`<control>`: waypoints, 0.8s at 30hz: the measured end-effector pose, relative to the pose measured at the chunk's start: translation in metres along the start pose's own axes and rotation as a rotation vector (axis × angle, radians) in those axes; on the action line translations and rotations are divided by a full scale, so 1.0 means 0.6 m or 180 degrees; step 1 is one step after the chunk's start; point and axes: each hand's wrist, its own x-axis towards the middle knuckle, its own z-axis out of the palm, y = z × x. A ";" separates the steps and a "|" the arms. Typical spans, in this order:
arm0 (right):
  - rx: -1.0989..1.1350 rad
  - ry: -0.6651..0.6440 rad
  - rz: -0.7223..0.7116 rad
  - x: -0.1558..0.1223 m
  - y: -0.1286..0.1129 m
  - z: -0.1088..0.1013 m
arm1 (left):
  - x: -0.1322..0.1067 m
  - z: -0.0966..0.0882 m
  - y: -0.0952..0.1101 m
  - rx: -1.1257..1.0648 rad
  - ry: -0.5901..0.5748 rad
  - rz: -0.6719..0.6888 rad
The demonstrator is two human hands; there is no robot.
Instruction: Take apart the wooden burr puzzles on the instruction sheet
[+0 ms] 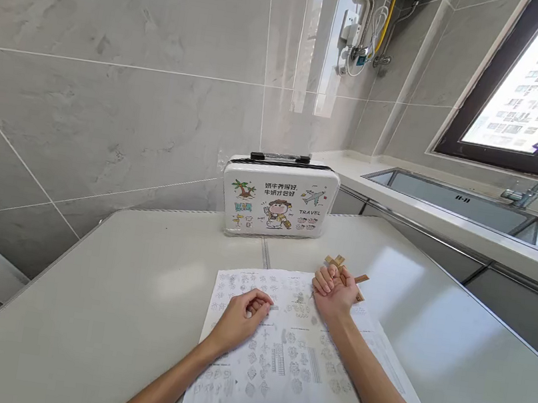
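paper (pixel 271 390) lies on white table (pixel 132 302) beside grey tiled wall (pixel 116 71) and sink (pixel 451 202).

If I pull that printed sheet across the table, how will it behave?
Probably floppy and light: the printed sheet is thin paper lying flat. It would likely slide easily on the glossy table. With the left hand resting on it, a pull could crumple or tear it.
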 end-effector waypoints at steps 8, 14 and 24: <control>-0.1661 -0.0250 0.0007 -0.015 0.028 0.029 | 0.003 0.002 -0.006 -0.0067 -0.0021 0.0018; -0.3166 -0.0802 -0.0035 -0.040 0.053 0.038 | 0.004 0.004 -0.006 -0.0138 0.0067 0.0028; -0.4022 -0.1706 -0.0298 -0.064 0.053 0.050 | 0.003 0.005 -0.025 -0.0564 0.0266 0.0395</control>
